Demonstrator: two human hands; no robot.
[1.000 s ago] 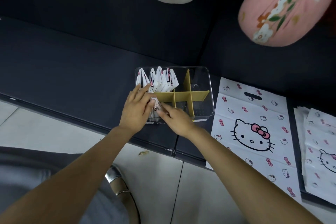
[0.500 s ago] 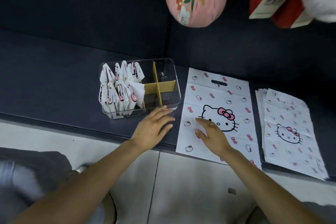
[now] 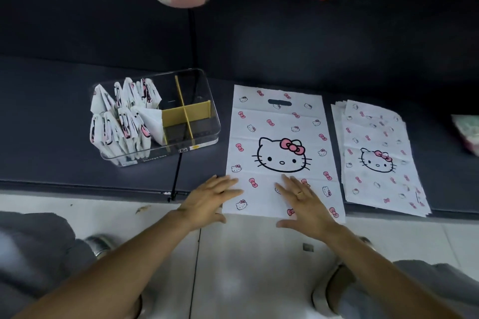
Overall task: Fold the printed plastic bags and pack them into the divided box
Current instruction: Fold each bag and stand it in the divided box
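I count one clear divided box [image 3: 202,122] near the bench's front edge, with yellow dividers. Folded bags [image 3: 124,122] fill its left compartments; roughly ten, exact number unclear. One flat printed bag [image 3: 282,122] lies beside it. One stack of flat bags [image 3: 381,137] at right, count indeterminate. Two hands visible.

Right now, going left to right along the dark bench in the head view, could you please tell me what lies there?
Clear divided box with folded bags in its left compartments → one flat printed bag, both hands resting on its near end → stack of flat printed bags.
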